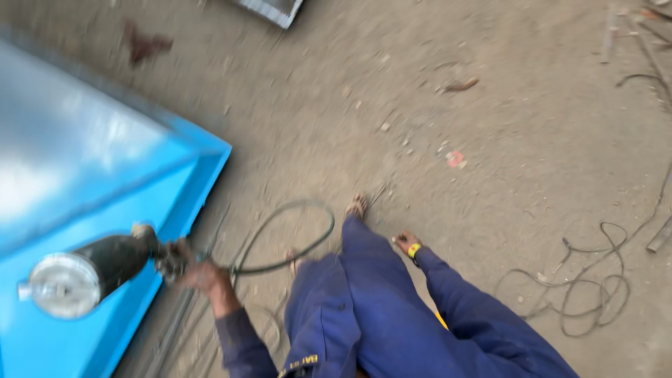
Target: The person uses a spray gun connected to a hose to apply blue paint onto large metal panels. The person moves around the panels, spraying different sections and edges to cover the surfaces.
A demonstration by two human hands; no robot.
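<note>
My left hand [194, 271] grips the rear of a black angle grinder [105, 266] whose round metal disc [64, 285] faces the camera, low at the left. Its dark cable [294, 231] loops over the ground toward my legs. The grinder hangs in front of a large blue metal panel [105, 175]. My right hand [406, 243], with a yellow band at the wrist, hangs free beside my blue trouser leg, fingers loose and holding nothing. The picture is blurred by motion.
Dusty ground spreads ahead with small scraps and stones. A tangle of dark wire [588, 287] lies at the right. Metal rods [651, 42] lie at the top right. A grey metal piece [273, 10] sits at the top edge.
</note>
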